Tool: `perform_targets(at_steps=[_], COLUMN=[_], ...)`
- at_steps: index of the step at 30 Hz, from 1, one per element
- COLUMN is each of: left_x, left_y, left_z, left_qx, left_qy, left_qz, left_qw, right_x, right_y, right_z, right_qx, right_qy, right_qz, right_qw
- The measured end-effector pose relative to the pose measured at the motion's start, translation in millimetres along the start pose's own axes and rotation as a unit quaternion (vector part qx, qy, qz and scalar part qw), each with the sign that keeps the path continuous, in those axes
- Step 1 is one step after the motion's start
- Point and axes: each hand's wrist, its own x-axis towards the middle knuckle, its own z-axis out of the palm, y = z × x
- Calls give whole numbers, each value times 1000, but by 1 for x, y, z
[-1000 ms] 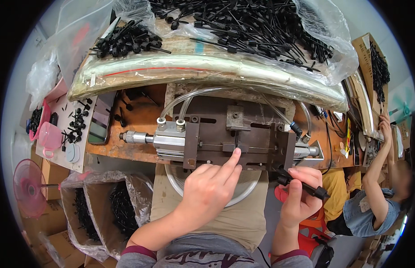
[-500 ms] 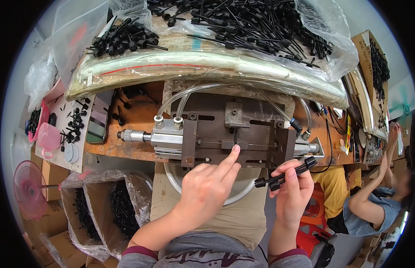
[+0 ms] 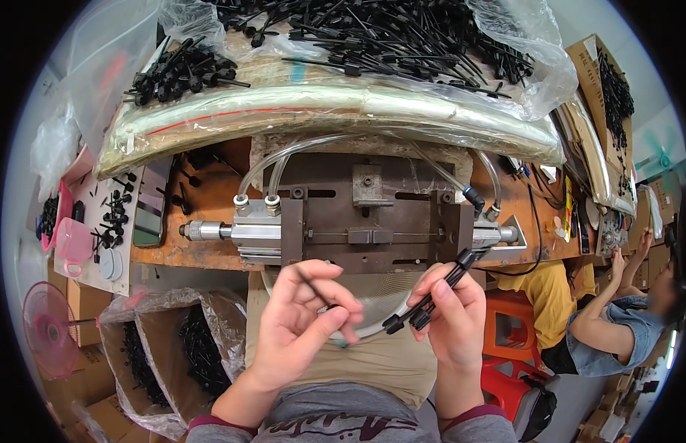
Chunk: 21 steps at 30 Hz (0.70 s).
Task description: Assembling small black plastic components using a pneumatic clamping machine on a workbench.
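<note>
In front of the metal fixture, my left hand is turned palm up with curled fingers. A thin black-stemmed part lies across those fingers, its ends partly hidden by them. To the right, my right hand pinches a few black stemmed plastic parts between thumb and fingers, slanting up to the right. Both hands are apart from each other. At the fixture's centre sits a small split metal block, with a thin rod reaching it from each side. Silver cylinders flank the fixture.
A plastic-covered ledge heaped with black stemmed parts spans the far side. Clear hoses arch over the fixture. Lined boxes of black parts stand lower left. A co-worker sits at the right by a red stool.
My left hand has drawn back from the fixture's centre toward me and now holds a black part. My right hand has shifted left with its parts. The whole view has shifted slightly.
</note>
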Motion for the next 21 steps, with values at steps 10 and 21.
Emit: perform_targets(at_steps=[10,21], left_x=[-1,3], left_y=[5,8], left_z=[4,11], left_qx=[225,484], left_qy=[-66,1], left_qz=[81,212], left_qw=[969,849], right_x=[0,4], right_y=[5,-2], right_z=[7,1], right_qx=[68,-130], right_qy=[-41,127], right_qz=[66,-216], right_qw=[995,959])
